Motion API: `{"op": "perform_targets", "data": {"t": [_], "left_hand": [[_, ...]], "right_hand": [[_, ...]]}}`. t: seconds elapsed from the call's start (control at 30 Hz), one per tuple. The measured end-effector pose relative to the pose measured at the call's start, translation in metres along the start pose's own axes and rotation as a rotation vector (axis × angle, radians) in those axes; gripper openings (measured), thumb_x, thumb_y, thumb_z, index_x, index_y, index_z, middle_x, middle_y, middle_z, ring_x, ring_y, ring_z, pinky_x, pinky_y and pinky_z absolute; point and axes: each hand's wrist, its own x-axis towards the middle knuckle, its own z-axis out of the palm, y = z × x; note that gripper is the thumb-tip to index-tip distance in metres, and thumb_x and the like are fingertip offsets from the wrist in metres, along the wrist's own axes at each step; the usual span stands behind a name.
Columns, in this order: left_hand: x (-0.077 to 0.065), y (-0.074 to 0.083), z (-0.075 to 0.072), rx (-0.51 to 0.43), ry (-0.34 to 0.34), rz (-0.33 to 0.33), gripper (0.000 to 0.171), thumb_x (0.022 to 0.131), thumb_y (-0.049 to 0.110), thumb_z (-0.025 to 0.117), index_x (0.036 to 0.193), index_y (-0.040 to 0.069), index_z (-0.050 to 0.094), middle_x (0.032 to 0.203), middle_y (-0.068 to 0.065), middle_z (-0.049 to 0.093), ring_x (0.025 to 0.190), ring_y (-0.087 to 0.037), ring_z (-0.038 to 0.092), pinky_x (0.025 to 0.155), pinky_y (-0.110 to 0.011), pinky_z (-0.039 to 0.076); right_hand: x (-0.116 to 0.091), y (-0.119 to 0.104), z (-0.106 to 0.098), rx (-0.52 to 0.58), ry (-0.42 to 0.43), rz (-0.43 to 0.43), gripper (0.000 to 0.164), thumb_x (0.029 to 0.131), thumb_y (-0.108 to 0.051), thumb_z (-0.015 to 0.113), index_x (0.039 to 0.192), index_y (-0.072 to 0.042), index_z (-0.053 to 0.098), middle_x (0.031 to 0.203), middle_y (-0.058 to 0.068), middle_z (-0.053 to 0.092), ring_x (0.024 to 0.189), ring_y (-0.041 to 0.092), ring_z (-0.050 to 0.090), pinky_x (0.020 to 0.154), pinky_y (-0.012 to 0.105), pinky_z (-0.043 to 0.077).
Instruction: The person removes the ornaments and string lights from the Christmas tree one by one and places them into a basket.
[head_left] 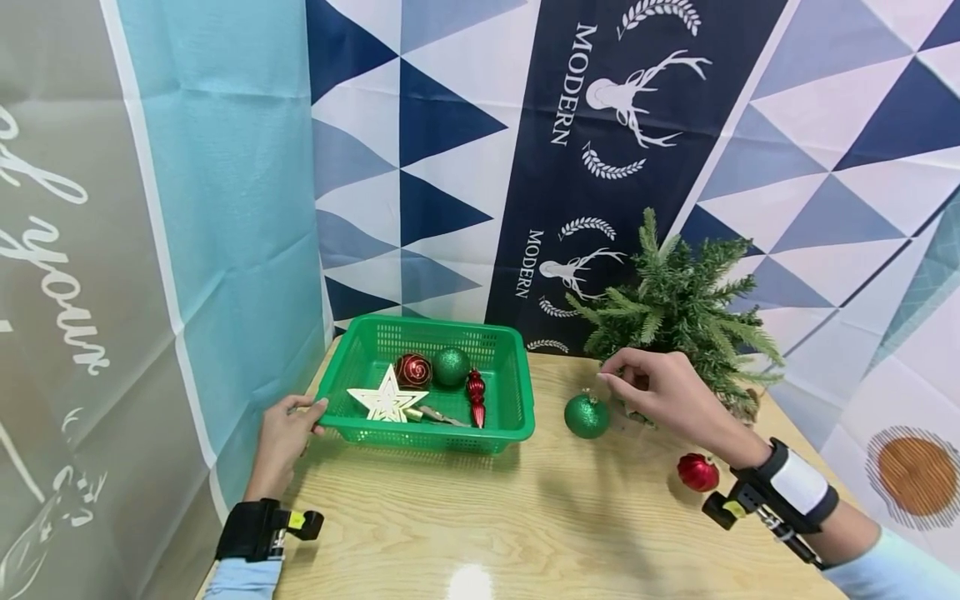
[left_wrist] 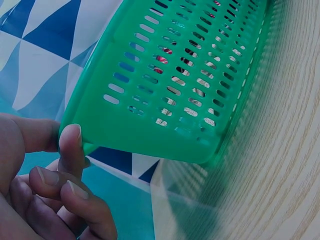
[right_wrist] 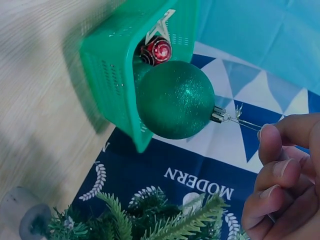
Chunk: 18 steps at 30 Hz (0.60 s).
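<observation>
My left hand point(head_left: 281, 437) pinches the front left corner of a green plastic basket point(head_left: 435, 433) at its rim; in the left wrist view the thumb and index finger point(left_wrist: 71, 142) meet there. My right hand point(head_left: 667, 396) pinches the thin string of a glittery green Christmas ball point(right_wrist: 175, 100), which hangs by its silver cap to the right of the basket. Inside the basket lie a pale gold star point(head_left: 386, 398), a red swirled ball point(head_left: 413, 371), another green ball point(head_left: 452, 367) and a long red ornament point(head_left: 476, 396).
A small artificial Christmas tree point(head_left: 675, 312) stands behind my right hand at the table's right side. A ribbed red ornament point(head_left: 698, 472) lies on the wooden table point(head_left: 487, 517) below my right wrist. Patterned cloth point(head_left: 442, 150) hangs close behind the basket and along the left.
</observation>
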Motion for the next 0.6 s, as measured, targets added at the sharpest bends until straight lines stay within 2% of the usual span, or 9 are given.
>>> {"op": "perform_targets", "data": {"t": [0.3, 0.6], "left_hand": [[0.000, 0.002, 0.000, -0.001, 0.004, -0.013, 0.048, 0.107, 0.031, 0.060, 0.143, 0.000, 0.050, 0.079, -0.009, 0.069, 0.046, -0.012, 0.031, 0.049, -0.033, 0.035], [0.001, 0.001, -0.001, -0.004, -0.002, -0.010, 0.049, 0.107, 0.031, 0.060, 0.145, 0.001, 0.049, 0.084, -0.014, 0.070, 0.046, -0.012, 0.031, 0.051, -0.036, 0.036]], "right_hand": [[0.005, -0.001, 0.007, 0.009, -0.007, -0.005, 0.016, 0.098, -0.010, 0.073, 0.099, -0.026, 0.073, 0.062, -0.018, 0.052, 0.049, 0.002, 0.043, 0.051, 0.023, 0.036], [0.009, -0.004, 0.014, 0.042, -0.012, -0.022, 0.018, 0.097, -0.009, 0.074, 0.097, -0.027, 0.073, 0.063, -0.017, 0.055, 0.051, 0.002, 0.047, 0.053, 0.022, 0.039]]}}
